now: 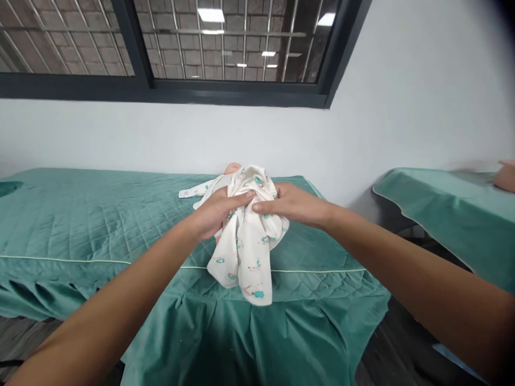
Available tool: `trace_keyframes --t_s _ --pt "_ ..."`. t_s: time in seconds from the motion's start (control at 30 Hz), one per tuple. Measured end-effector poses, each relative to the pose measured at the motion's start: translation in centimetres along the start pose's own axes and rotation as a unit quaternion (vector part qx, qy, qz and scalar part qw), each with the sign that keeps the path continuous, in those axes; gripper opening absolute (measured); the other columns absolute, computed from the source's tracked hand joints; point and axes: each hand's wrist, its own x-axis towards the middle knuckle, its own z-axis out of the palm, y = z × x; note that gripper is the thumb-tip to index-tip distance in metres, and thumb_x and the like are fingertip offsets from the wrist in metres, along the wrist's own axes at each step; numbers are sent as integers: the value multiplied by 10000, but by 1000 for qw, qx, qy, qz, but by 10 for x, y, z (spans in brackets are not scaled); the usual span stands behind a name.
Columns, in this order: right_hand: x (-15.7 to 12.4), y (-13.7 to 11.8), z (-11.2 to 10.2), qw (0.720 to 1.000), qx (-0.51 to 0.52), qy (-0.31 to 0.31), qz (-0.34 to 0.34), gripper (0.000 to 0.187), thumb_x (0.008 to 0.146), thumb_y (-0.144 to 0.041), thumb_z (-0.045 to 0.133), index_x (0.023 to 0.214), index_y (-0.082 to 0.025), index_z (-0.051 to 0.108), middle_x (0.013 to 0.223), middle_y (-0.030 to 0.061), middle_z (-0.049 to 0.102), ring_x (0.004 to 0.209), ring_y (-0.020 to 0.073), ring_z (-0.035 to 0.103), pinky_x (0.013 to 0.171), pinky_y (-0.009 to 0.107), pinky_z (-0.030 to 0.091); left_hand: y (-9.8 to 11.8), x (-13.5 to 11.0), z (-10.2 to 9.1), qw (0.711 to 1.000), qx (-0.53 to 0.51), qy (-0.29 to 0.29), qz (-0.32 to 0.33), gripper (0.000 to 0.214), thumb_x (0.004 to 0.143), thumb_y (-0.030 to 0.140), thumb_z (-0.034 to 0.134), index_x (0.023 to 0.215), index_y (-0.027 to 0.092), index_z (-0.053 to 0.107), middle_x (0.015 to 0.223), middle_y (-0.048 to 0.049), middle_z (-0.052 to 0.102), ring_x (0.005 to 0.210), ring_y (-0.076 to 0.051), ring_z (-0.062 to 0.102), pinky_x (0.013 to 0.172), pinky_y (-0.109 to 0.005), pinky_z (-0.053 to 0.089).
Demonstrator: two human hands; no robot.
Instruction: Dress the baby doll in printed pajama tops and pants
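A white baby garment (245,252) with small teal prints hangs bunched over a doll whose head (232,168) shows just behind it. My left hand (215,212) is closed on the cloth from the left. My right hand (292,203) grips the same cloth from the right, fingers pressed together. Both hands meet at the top of the bundle. One sleeve (197,190) of the garment lies flat toward the left. The doll's body is hidden by the cloth.
The bundle sits near the right end of a bed with a quilted teal cover (88,220), whose skirt hangs over the front edge. A second teal-covered bed (442,209) stands to the right across a gap, with a skin-coloured shape (506,176) at its far edge.
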Motion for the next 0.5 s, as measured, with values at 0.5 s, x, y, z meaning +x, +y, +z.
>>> trace_keyframes --t_s 0.5 --pt "63 53 37 973 179 -127 71 365 804 -417 784 1038 -142 735 905 70 776 774 186 718 697 292 577 -22 -2 -84 993 -98 54 -30 457 744 280 820 1153 115 703 1034 -136 772 930 -296 740 864 -403 577"
